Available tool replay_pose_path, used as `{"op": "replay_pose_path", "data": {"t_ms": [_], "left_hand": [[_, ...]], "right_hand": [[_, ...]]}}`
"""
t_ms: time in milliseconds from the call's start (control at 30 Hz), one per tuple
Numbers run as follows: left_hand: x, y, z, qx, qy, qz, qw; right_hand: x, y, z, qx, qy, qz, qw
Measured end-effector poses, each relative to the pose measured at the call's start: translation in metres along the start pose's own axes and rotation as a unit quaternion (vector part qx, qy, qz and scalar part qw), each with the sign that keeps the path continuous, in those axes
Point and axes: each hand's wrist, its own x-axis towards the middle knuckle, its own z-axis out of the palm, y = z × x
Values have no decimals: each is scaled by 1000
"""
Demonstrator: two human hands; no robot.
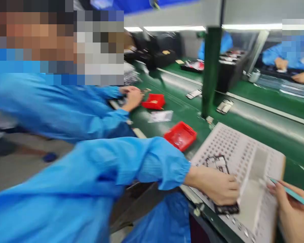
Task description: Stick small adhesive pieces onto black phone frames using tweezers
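My left hand (216, 185) lies across a dark-edged phone frame (228, 209), its fingers curled down over the frame's side; the fingertips are hidden. The frame's upper end shows beyond the wrist, and its lower end below the knuckles. Under it is a white board (276, 158) covered with rows of small dark dots and a plain grey strip. In my right hand (295, 216), at the right edge of the view, is a pair of turquoise tweezers (291, 193), gripped between thumb and fingers. Their thin tip points left over the board. Motion blurs the picture.
Left of the board stand two red trays (181, 136), with a clear plastic bag (160, 116) between them. A green post (211, 72) rises behind the board. Phone parts (225, 106) lie on a metal strip. A co-worker's hands (133, 98) work at the left.
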Motion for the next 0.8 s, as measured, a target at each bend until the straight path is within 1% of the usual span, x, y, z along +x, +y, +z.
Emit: {"op": "replay_pose_path", "data": {"t_ms": [33, 67, 100, 233, 333, 433, 500, 567, 633, 733, 800], "left_hand": [[2, -1, 2, -27, 26, 45, 998], [0, -3, 4, -35, 40, 55, 997], [-2, -5, 5, -34, 41, 61, 997], [-10, -7, 8, -29, 4, 38, 999], [-11, -5, 8, -40, 10, 8, 999], [-15, -5, 10, 0, -20, -2, 1000], [-19, -3, 14, -12, -21, -13, 1000], [-22, 0, 18, -44, -10, -34, 998], [-24, 6, 21, -61, -11, -62, 996], [-22, 10, 22, -91, -13, -121, 988], [-16, 8, 24, -129, -10, -183, 975]], "right_hand": [[-1, 0, -4, -18, 15, 7, 1000], [-1, 0, -4, -9, 19, 7, 1000], [0, -1, -1, 5, 21, 2, 1000], [3, -7, 14, 37, 2, -7, 999], [-2, -16, 14, 41, -16, -5, 999], [-6, -28, 11, 33, -41, -5, 999], [-5, -37, 12, 24, -62, -3, 998], [0, -43, 18, 26, -83, 17, 996], [9, -46, 28, 42, -105, 53, 992], [23, -41, 47, 65, -134, 107, 983], [31, -32, 58, 74, -146, 129, 978]]}}
